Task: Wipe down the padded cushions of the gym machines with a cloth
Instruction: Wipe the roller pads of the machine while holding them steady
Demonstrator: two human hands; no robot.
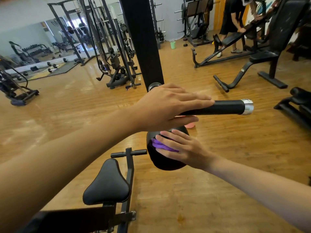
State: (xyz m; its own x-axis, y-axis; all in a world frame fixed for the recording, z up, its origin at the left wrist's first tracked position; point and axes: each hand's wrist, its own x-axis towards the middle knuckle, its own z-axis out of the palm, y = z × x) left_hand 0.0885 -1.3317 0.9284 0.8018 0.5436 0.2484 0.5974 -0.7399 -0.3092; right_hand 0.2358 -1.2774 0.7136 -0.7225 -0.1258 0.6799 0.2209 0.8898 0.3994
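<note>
Seat point(106, 182): black padded saddle on a black frame, low at left.
Left hand point(168, 106): fingers straight and together, laid flat along the top of the bar, thumb stretched out beneath; nothing gripped.
Cloth point(159, 145): purple, bunched, pinned on the roller pad under the right hand's fingers.
Roller pad point(161, 162): black, rounded, just below the left hand.
Right hand point(183, 148): fingers spread, nearly straight, pressing the cloth onto the pad.
Bar point(223, 107): black grip, silver end cap, pointing right.
</note>
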